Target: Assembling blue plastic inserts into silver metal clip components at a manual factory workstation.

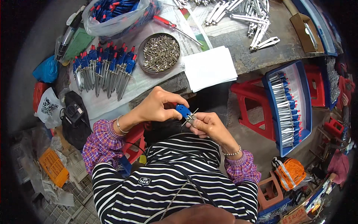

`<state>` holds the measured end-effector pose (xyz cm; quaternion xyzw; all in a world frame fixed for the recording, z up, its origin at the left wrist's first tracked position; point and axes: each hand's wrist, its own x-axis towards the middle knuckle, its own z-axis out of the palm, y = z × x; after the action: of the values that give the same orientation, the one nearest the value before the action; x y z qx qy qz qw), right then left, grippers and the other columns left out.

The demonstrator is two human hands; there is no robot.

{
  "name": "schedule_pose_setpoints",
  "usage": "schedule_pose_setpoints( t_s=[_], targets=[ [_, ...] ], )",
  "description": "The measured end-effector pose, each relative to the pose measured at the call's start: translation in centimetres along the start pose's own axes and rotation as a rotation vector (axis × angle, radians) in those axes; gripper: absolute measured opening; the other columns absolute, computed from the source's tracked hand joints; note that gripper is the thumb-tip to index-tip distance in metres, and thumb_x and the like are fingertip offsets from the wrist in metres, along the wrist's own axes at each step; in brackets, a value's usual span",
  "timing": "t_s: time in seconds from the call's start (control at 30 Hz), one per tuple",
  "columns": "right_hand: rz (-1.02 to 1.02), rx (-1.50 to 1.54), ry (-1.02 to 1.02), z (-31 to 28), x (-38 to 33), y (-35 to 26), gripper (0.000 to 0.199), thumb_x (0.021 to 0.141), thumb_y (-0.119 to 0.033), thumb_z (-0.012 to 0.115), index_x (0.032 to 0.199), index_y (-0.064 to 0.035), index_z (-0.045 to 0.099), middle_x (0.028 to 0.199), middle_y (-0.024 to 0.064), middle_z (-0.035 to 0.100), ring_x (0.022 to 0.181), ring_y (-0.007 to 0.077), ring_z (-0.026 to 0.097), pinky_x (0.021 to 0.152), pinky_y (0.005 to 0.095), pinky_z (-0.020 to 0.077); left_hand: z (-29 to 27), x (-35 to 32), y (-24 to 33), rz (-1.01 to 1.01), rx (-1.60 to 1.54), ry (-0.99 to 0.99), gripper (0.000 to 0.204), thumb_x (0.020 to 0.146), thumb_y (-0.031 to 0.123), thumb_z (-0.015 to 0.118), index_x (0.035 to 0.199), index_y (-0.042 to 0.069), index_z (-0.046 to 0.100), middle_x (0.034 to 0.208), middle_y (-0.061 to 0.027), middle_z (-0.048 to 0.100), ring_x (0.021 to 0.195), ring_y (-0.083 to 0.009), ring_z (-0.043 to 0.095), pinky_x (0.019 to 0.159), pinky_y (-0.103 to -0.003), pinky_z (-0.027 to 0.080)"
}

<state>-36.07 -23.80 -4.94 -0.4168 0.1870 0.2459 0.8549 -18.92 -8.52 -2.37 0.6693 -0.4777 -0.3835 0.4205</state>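
Observation:
My left hand [164, 106] pinches the blue head of what looks like a drawing compass [183, 110], held over my lap near the table edge. My right hand [209, 126] is closed on its metal end, where a thin metal rod sticks out crosswise. The fingertips partly hide this end. Beyond my left hand, several similar pieces with blue heads, red tips and silver legs [106, 67] lie in rows on the table. Next to them stands a round bowl [140, 56] heaped with small metal pins. White paper sheets [210, 69] lie at the table edge.
A clear bag [89, 24] of blue and red parts stands at the back left. A red-handled screwdriver [164, 21] lies near silver metal legs [257, 24]. On the right, a blue tray [308, 125] of similar pieces sits beside a red stool [257, 106].

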Motion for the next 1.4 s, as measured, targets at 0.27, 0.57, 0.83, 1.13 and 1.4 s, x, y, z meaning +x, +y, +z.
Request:
schedule_pose_setpoints(
  t_s=[0.27, 0.57, 0.83, 1.13, 1.4],
  targets=[
    [-0.017, 0.012, -0.008, -0.13, 0.19, 0.41, 0.022, 0.094, -0.018, 0.051, 0.096, 0.0017, 0.06, 0.065, -0.0022, 0.052, 0.05, 0.0015, 0.036, 0.044, 0.016, 0.0272, -0.1, 0.04, 0.05, -0.069, 0.001, -0.044, 0.028, 0.064, 0.009, 0.077, 0.09, 0.001, 0.069, 0.075, -0.0096, 0.069, 0.062, -0.0144, 0.065, 0.055, -0.024, 0.049],
    [-0.032, -0.064, 0.024, 0.12, 0.06, 0.14, 0.021, 0.094, -0.017, 0.051, 0.095, 0.0016, 0.061, 0.065, -0.0026, 0.052, 0.05, 0.001, 0.037, 0.044, 0.0159, 0.0277, -0.16, 0.14, 0.11, -0.037, -0.019, -0.047, 0.028, 0.063, 0.008, 0.076, 0.09, 0.001, 0.069, 0.074, -0.0099, 0.068, 0.06, -0.0142, 0.064, 0.054, -0.025, 0.048],
    [-0.064, -0.127, 0.025, -0.07, 0.04, 0.39, 0.019, 0.094, -0.014, 0.05, 0.096, 0.0015, 0.061, 0.065, -0.0024, 0.052, 0.05, 0.0011, 0.037, 0.044, 0.0157, 0.0274, -0.31, 0.39, 0.42, -0.041, -0.022, -0.076, 0.029, 0.062, 0.005, 0.077, 0.089, 0.001, 0.069, 0.072, -0.0092, 0.068, 0.06, -0.0129, 0.064, 0.052, -0.024, 0.048],
    [-0.042, -0.073, 0.026, 0.13, -0.14, -0.02, 0.019, 0.094, -0.015, 0.051, 0.094, 0.0012, 0.061, 0.065, -0.0023, 0.052, 0.05, 0.0011, 0.036, 0.044, 0.016, 0.0272, -0.06, 0.13, 0.28, -0.064, -0.049, -0.04, 0.029, 0.063, 0.004, 0.075, 0.091, 0.0, 0.069, 0.074, -0.0098, 0.069, 0.063, -0.0142, 0.065, 0.056, -0.025, 0.05],
    [-0.062, -0.07, 0.035, -0.03, 0.01, 0.12, 0.02, 0.094, -0.016, 0.051, 0.095, 0.0015, 0.061, 0.064, -0.0025, 0.052, 0.05, 0.0011, 0.036, 0.043, 0.0162, 0.0269, -0.01, 0.19, -0.13, 0.014, -0.035, -0.003, 0.027, 0.065, 0.002, 0.073, 0.091, 0.001, 0.068, 0.07, -0.0086, 0.067, 0.058, -0.0113, 0.064, 0.052, -0.022, 0.049]
  ],
)
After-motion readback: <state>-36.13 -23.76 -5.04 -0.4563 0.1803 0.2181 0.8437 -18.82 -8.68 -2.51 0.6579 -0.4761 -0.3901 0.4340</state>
